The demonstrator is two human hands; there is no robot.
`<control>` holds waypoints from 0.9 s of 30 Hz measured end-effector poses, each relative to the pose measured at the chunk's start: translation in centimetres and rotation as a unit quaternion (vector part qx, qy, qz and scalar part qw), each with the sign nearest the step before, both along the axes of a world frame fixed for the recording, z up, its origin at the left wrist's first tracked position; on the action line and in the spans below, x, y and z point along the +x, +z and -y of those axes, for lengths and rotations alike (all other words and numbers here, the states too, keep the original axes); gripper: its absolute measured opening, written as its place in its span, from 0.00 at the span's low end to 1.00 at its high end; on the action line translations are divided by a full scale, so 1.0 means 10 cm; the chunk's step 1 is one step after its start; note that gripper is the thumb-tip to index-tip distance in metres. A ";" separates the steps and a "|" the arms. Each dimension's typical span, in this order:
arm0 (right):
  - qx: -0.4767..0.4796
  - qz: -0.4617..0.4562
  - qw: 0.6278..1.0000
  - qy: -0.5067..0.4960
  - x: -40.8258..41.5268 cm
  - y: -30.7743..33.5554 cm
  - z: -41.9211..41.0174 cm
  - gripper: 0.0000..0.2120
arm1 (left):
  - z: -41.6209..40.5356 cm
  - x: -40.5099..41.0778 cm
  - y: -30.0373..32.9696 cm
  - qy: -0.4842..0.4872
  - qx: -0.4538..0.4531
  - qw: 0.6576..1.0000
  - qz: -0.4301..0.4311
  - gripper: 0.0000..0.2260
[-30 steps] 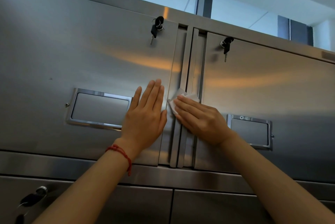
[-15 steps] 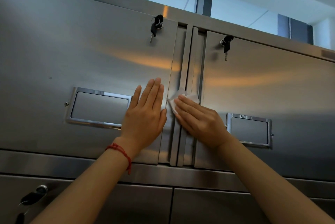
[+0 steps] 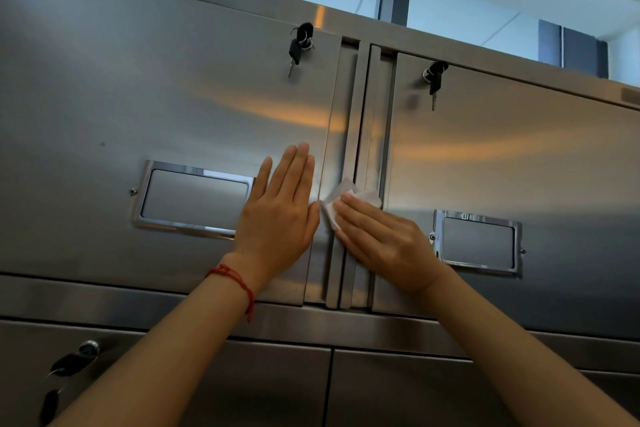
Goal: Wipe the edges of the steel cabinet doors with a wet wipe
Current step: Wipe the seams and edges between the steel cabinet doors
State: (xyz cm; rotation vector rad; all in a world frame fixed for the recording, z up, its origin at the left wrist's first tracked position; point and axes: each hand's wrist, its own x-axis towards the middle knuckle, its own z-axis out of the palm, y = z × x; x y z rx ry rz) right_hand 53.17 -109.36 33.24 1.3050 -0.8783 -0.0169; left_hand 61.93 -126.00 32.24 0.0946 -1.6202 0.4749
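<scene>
1. Left hand (image 3: pixel 277 215) lies flat, fingers straight, on the brushed-steel left door (image 3: pixel 166 115) beside the centre seam (image 3: pixel 349 149).
2. Wet wipe (image 3: pixel 341 200), white and crumpled, sits on the seam's ridged vertical edges at mid-height.
3. Right hand (image 3: pixel 384 243) presses it with straight fingers; upper edges look unwiped, I judge.

Both arms raised forward and up. Left hand (image 3: pixel 277 212) flat, fingers straight and together, palm pressed forward, red string at the wrist. Right hand (image 3: pixel 384 239) angled leftward, fingers extended flat, pressing down.
</scene>
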 end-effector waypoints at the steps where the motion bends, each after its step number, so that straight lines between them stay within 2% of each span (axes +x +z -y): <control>1: 0.008 -0.007 1.000 -0.006 0.00 -0.01 -0.01 0.09 | 0.00 0.00 0.00 0.001 0.000 1.000 0.001 0.26; 6: 0.009 -0.035 0.999 -0.019 0.04 0.08 -0.05 0.09 | 0.00 -0.01 -0.01 -0.004 -0.001 1.000 -0.003 0.26; 11: -0.049 0.029 0.998 0.004 0.03 -0.22 0.07 0.09 | 0.00 -0.02 -0.01 -0.004 0.001 1.000 -0.004 0.26; 27: -0.196 0.119 0.973 -0.002 0.15 -0.50 0.37 0.10 | 0.02 -0.03 -0.02 0.011 0.014 1.000 0.019 0.27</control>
